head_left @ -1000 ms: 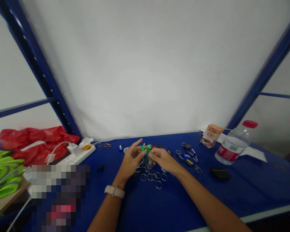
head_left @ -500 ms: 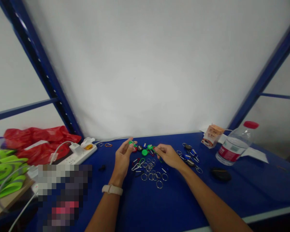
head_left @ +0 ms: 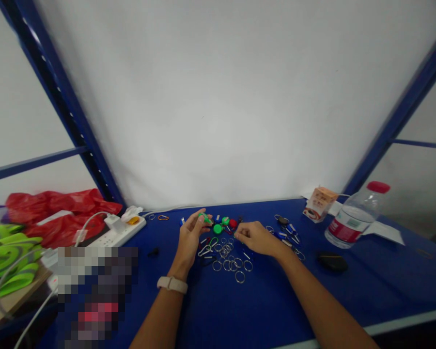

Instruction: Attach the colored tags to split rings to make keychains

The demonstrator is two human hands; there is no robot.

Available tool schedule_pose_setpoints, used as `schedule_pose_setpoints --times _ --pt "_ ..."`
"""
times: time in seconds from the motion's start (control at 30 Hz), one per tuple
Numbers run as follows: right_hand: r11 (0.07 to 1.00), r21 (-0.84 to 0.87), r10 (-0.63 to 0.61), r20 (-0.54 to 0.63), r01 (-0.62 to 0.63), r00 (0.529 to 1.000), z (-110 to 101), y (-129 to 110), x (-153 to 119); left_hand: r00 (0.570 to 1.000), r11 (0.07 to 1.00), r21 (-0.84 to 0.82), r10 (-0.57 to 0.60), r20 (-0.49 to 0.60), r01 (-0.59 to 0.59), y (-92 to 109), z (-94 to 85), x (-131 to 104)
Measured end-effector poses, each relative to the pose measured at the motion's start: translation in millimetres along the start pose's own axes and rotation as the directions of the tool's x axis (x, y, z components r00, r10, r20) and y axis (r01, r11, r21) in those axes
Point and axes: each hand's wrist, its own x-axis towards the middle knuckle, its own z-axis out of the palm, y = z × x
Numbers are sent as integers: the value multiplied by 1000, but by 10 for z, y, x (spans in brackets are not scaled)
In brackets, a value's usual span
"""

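My left hand [head_left: 191,235], a pale band on its wrist, pinches a small green key-reel part [head_left: 204,218] between thumb and fingers. To the right, my right hand [head_left: 254,237] is closed with its fingertips together; whatever lies in them is hidden. Just left of its fingertips sits a red round reel [head_left: 233,223], with a green round reel [head_left: 217,229] further left. Between my forearms several metal split rings [head_left: 233,264] lie loose on the blue table [head_left: 218,310]. A green carabiner [head_left: 213,241] is among other small carabiners beside my left hand.
Finished-looking key reels with rings [head_left: 283,221] lie right of my right hand. Beyond are a black mouse-like object [head_left: 332,261], a water bottle [head_left: 352,223] and a small box [head_left: 319,204]. At left are a power strip [head_left: 118,235], red plastic [head_left: 58,213] and yellow-green straps [head_left: 10,252].
My left hand has shifted slightly right with the green part, which now shows more. My right hand has turned a little; the green piece seen by its fingers before is no longer visible.
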Motion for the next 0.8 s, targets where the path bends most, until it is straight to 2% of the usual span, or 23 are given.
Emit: schedule_pose_setpoints --times 0.13,0.33,0.4,0.5,0.67,0.73,0.8 --pt "998 61 -41 100 35 994 93 -87 -11 1000 999 -40 -16 26 17 -10 7 1" --pt "999 23 -39 45 38 998 94 -127 -8 997 999 -43 -30 77 33 -21 22 -4" --pt "999 9 -51 7 51 999 74 -116 -1 996 999 -27 -29 85 31 -27 17 -4" --pt "999 -17 -38 -132 36 991 26 -70 18 996 1000 -3 -25 84 25 -36 3 2" --pt "997 -67 22 -350 -48 937 -72 28 49 998 999 28 -27 65 25 -38 -1 2" --pt "999 -15 34 -354 -42 935 -74 25 47 995 998 54 -47 85 43 -32 14 -11" --pt "997 82 14 -283 9 959 -43 -20 37 988 994 86 -83 131 72 -23 38 -32"
